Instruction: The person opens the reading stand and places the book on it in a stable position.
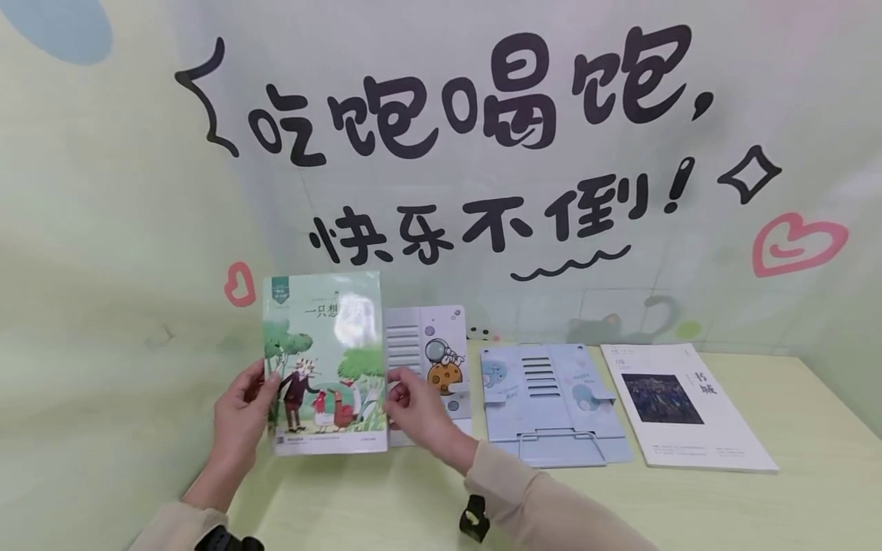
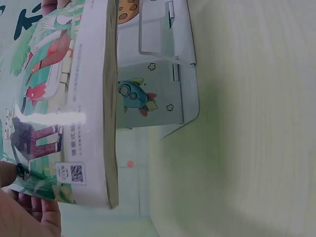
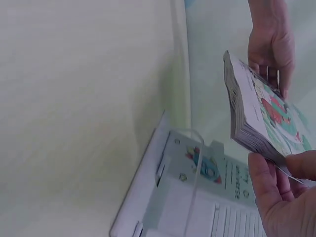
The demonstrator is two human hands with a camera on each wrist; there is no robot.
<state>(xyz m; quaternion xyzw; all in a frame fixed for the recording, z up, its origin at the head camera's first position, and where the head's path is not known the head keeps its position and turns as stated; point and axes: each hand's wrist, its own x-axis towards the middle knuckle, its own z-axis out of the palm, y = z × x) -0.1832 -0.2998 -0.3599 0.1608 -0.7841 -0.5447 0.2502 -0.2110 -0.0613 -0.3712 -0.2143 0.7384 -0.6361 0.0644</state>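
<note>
A picture book (image 1: 325,367) with a green illustrated cover of a cat in a suit and birds is held up in the air, cover facing me. My left hand (image 1: 241,417) grips its left edge, thumb on the front cover. At the opposite edge my right hand (image 1: 422,409) pinches the book between thumb and fingers, as the right wrist view also shows. Behind the book stands a white book stand (image 1: 429,325) with an astronaut print, partly hidden by the book and the right hand. Its wire rest (image 3: 197,168) shows in the right wrist view.
Right of the white stand, a light-blue book stand (image 1: 551,413) leans on the pale table (image 1: 344,505). A white-covered book (image 1: 723,428) with a dark picture lies farther right. Behind the table hangs a backdrop (image 1: 441,176) with large black lettering.
</note>
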